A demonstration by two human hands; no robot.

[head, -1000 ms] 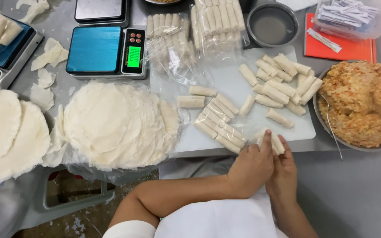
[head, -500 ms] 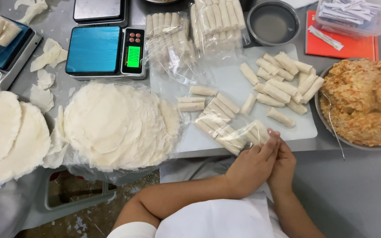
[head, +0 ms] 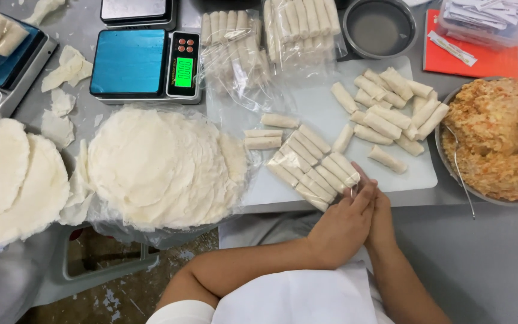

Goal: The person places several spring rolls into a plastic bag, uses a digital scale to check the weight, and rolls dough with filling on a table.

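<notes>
My left hand [head: 343, 225] and right hand [head: 382, 210] are pressed together at the near edge of the white cutting board [head: 319, 108], fingertips closing on the right end of the clear bag of rolls [head: 313, 171] that lies slanting there; whether I pinch the bag's mouth or only push on the last roll I cannot tell, since the fingers cover it. I judge the packing about midway. That bag looks nearly full, with some nine or ten rolls side by side in it. Just left of it lie three loose rolls [head: 265, 135], one apart and two stacked. On the far right of the board sits a heap of unpacked rolls [head: 391, 111], about fifteen, with one stray nearer me, so those are left to bag. At the far edge two filled bags [head: 271, 36] rest finished, roughly six to eight rolls each. Wrappers are plentiful: one broad stack of round wrappers [head: 163, 168] under plastic at centre left, and two more stacks [head: 7, 180] at the far left edge of the desk [head: 487, 264]. I count two scales with blue tops [head: 142, 63], plus a third behind. The filling bowl [head: 493, 144] on the right is heaped, one empty round tin [head: 380, 27] sits far, with a red book [head: 475, 57] beside it.
</notes>
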